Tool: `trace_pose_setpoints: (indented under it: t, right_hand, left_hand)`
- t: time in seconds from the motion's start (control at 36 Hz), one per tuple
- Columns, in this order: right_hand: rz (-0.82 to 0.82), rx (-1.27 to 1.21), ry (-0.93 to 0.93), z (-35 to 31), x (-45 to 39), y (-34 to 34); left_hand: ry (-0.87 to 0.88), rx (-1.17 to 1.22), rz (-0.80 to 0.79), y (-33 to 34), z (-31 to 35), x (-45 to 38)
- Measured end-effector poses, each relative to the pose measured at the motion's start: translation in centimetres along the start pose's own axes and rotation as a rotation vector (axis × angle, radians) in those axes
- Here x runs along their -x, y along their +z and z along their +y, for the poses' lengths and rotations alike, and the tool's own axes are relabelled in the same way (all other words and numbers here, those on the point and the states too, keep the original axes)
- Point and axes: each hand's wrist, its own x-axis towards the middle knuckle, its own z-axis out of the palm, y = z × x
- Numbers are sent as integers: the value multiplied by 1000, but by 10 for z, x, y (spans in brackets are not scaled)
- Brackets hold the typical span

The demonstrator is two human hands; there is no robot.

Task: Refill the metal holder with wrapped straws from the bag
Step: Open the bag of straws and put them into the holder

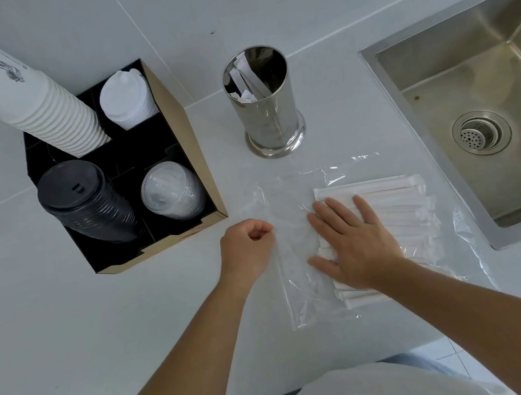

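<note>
Broadly, the pale counter (pixel 67 335) is lying bare in front of the person, with open room to the left of the arms. A steel sink (pixel 494 107) is sitting at the right, its rim just beside the bag (pixel 290 237). A box (pixel 176 163) of cups and lids is standing at the left.

The clear bag is lying flat on the counter between box and sink, its loose end pointing left. The wrapped straws (pixel 399 204) are lying inside it in a neat white stack, running left to right, bunched toward the sink side.

The right hand (pixel 354 243) is pressing flat on the stack, fingers spread wide, holding nothing. The left hand (pixel 247 248) is curling nearly closed and pinching the bag's left edge between thumb and fingertips.

The metal holder (pixel 268 109) is standing upright behind the bag, apart from it, with a few wrapped straws leaning inside.
</note>
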Motion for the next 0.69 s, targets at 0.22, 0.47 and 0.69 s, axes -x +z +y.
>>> trace_pose_setpoints:
  t: [0.22,0.47,0.69]
  right_hand:
    - [-35,16,10,0,0,-1]
    - [2,9,2,0,-1,1]
    - [-5,19,3,0,0,1]
  left_hand:
    - [-43,13,-6,-19,-5,-12]
    - [-95,117,-30,-17,-6,-9]
    - [-39,43,-65,-16,-24,14]
